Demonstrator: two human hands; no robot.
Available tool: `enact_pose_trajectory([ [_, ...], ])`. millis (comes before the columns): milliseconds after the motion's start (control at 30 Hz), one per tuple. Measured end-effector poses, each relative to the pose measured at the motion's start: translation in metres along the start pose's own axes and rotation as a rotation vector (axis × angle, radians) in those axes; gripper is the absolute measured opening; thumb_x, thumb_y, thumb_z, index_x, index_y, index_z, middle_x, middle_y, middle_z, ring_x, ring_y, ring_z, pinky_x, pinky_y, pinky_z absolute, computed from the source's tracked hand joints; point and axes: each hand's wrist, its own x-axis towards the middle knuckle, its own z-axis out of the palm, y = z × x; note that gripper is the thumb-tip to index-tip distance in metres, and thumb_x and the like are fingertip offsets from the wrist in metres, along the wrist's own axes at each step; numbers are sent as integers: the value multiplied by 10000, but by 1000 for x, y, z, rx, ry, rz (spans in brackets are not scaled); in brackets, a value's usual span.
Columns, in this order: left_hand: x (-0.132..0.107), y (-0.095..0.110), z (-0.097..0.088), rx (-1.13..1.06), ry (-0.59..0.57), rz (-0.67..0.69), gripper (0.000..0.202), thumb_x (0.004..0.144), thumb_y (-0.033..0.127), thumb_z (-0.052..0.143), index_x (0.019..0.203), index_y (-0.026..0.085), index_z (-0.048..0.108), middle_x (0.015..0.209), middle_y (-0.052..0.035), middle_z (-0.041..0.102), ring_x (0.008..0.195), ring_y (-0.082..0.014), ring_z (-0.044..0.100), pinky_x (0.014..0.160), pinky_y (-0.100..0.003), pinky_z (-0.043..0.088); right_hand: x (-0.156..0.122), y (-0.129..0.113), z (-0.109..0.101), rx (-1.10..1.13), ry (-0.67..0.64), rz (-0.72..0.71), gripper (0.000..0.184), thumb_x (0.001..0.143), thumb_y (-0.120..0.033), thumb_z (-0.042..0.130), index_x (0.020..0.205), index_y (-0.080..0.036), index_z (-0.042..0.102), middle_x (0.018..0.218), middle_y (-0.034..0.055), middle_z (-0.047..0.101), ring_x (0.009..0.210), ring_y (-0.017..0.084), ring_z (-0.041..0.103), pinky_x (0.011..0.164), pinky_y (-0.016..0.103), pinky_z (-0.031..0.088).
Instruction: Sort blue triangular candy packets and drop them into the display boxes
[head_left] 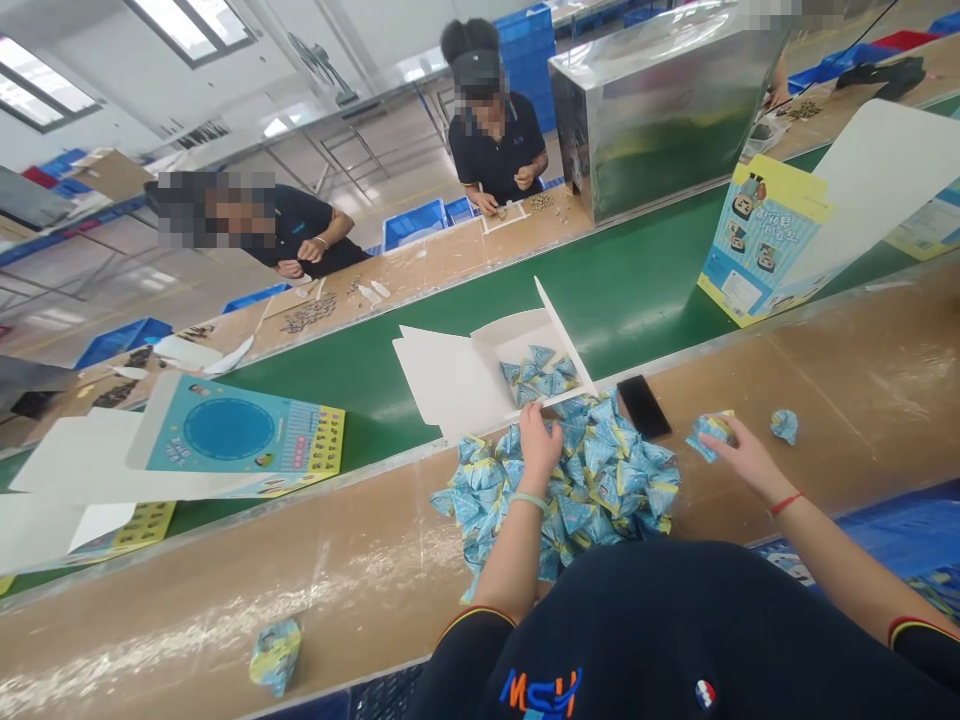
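Observation:
A heap of blue triangular packets [592, 480] lies on the brown worktop [360, 580] in front of me. My left hand [538, 436] rests on top of the heap, its fingers curled down onto packets near an open white box [480, 375] that holds several packets. My right hand [731, 445] is to the right of the heap, fingers closed on one blue packet [709, 432]. A black phone [643, 405] lies between the box and my right hand.
A loose packet [784, 425] lies right of my right hand, another [276, 652] near the front edge at left. A green conveyor belt [630, 290] carries flat printed cartons [240, 435] and a silver box [660, 110]. Two people work across the belt.

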Motion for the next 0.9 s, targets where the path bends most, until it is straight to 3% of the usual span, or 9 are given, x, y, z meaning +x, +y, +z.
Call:
enact_pose_trajectory([
  [167,19,-5,-9,7,34,-40,430,801,170,579,1227,122,558,1333,-214,541,1337,-356,502,1179,-545,386,6,6,-4,-30,14,-9,745,637,-723,731,1138,-176,661,1175,162,725,1051,363,681,984,525,529],
  [333,43,-5,-28,17,133,-67,475,829,204,580,1297,125,555,1477,-240,426,1418,-376,421,1198,-565,348,12,11,-7,-42,35,-51,698,683,-687,717,1160,-181,661,1209,161,715,1098,365,671,1027,540,508],
  [400,42,-5,-30,4,146,-36,432,847,228,566,1265,120,579,1435,-238,474,1395,-366,450,1184,-554,371,15,12,-8,-38,54,-71,671,695,-678,711,1153,-188,663,1201,152,719,1096,356,672,1027,529,511],
  [500,21,-6,-23,-45,-22,58,307,848,254,562,1126,157,649,1240,-183,628,1258,-339,574,1125,-554,441,24,14,-12,-7,107,-83,599,680,-639,725,1093,-209,676,1148,129,737,1077,339,675,1014,498,523],
  [600,-12,-10,-11,-103,-227,159,259,861,305,569,1061,194,689,1170,-143,690,1184,-321,634,1072,-555,491,41,18,-17,57,224,15,490,657,-570,740,1009,-235,678,1031,98,755,988,313,694,950,475,558],
  [733,-47,-18,-9,-144,-325,157,310,899,377,536,1090,203,707,1188,-143,720,1186,-325,653,1049,-559,515,74,18,-34,121,392,103,473,748,-572,650,1059,-217,660,911,86,742,795,255,689,776,428,597],
  [800,-57,-21,-15,-136,-372,134,342,901,406,525,1098,198,713,1191,-149,727,1191,-334,654,1047,-562,517,89,11,-46,141,454,84,532,782,-583,626,1146,-195,644,992,93,741,839,241,689,814,410,592],
  [900,-64,-21,-27,-108,-405,76,379,900,426,497,1097,189,718,1164,-156,736,1171,-337,666,1033,-559,527,109,-13,-65,138,555,-20,612,814,-602,625,1258,-180,613,1221,127,700,1072,267,655,1012,453,528],
])
